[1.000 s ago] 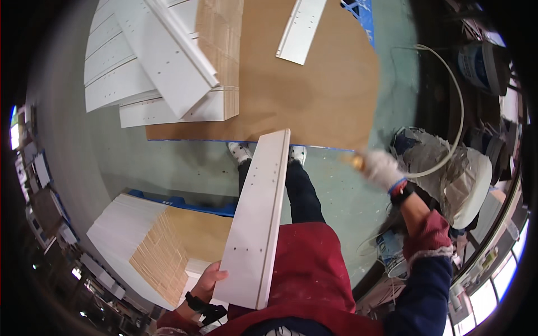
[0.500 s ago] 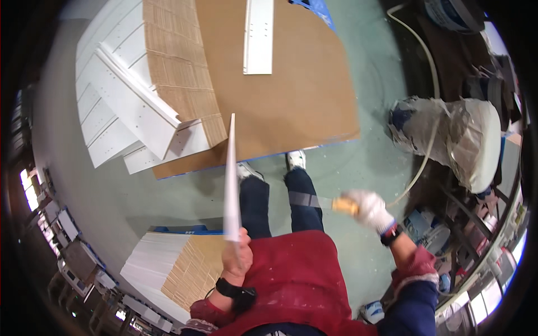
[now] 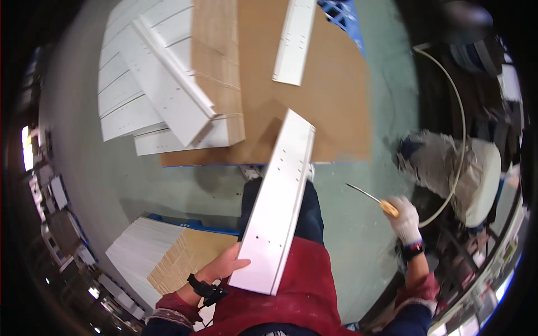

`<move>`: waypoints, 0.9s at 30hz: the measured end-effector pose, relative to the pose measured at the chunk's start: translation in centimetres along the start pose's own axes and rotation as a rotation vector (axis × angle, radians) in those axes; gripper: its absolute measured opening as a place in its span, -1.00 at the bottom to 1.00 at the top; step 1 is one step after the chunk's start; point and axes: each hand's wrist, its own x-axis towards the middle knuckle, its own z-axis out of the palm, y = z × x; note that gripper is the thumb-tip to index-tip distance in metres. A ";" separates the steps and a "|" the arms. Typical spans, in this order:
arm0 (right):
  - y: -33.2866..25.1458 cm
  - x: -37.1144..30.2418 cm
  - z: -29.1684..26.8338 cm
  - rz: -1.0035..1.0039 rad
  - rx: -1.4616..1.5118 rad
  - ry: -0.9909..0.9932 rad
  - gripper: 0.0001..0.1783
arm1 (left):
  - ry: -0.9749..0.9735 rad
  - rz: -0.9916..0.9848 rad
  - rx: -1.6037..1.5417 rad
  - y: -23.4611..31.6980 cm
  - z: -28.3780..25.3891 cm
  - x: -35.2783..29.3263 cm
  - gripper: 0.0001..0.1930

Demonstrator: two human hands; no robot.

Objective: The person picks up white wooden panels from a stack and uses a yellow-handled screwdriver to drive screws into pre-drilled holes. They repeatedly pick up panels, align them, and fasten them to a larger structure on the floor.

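Observation:
A long white board [image 3: 273, 207] with small drilled holes and a grooved edge slants up over my lap, its broad face toward me. My bare left hand [image 3: 223, 265] grips it by the left edge near its lower end, thumb on top. Out to the right, my right hand [image 3: 406, 221] wears a white glove and is closed around the yellow handle of a putty knife [image 3: 389, 209]. Its thin metal blade shows almost edge-on, pointing left and apart from the board.
Brown sheet [image 3: 330, 123] ahead carries a single white board [image 3: 295, 45] and, left, stacked white boards [image 3: 134, 84]. Another stack [image 3: 140, 252] stands near my left arm. At right are a plastic-wrapped stool [image 3: 476, 179] and a pale hose [image 3: 463, 123].
The white board has turned from edge-on to face up, its far end swinging right. My right hand has moved right, and the putty knife's blade has turned from broad to edge-on.

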 end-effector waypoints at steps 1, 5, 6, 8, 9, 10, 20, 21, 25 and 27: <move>0.0 0.0 0.2 -0.007 0.069 0.045 -0.70 | -0.023 -0.041 -0.085 -0.1 -0.7 -0.6 -0.47; -0.7 -1.8 2.9 0.258 0.563 -0.180 -0.67 | -0.096 0.059 -0.085 2.6 -1.8 -3.1 -0.42; -1.4 -2.1 3.8 0.279 0.479 -0.185 -0.68 | -0.089 0.132 -0.047 3.2 -2.4 -3.8 -0.41; -2.0 -2.3 6.4 0.171 0.256 -0.099 -0.62 | -0.084 0.282 0.030 4.5 -3.8 -5.0 -0.39; -3.2 -1.9 6.9 0.169 0.194 -0.141 -0.65 | -0.085 0.327 0.001 5.0 -4.7 -5.5 -0.38; -4.7 -1.5 7.2 0.175 0.127 -0.183 -0.68 | -0.094 0.370 -0.030 5.6 -5.8 -5.8 -0.37; -15.9 4.5 7.7 -0.025 0.028 -0.358 -0.77 | 0.368 0.986 -0.143 14.1 -16.3 3.1 -0.50; -16.1 4.8 7.8 -0.012 0.009 -0.380 -0.77 | 0.387 0.997 -0.173 14.6 -17.7 4.2 -0.52; -15.7 5.0 9.1 0.047 -0.079 -0.492 -0.76 | 0.437 1.008 -0.288 15.1 -20.9 7.1 -0.57; -15.7 5.1 9.5 0.083 -0.117 -0.536 -0.74 | 0.468 1.022 -0.336 14.9 -20.8 8.5 -0.64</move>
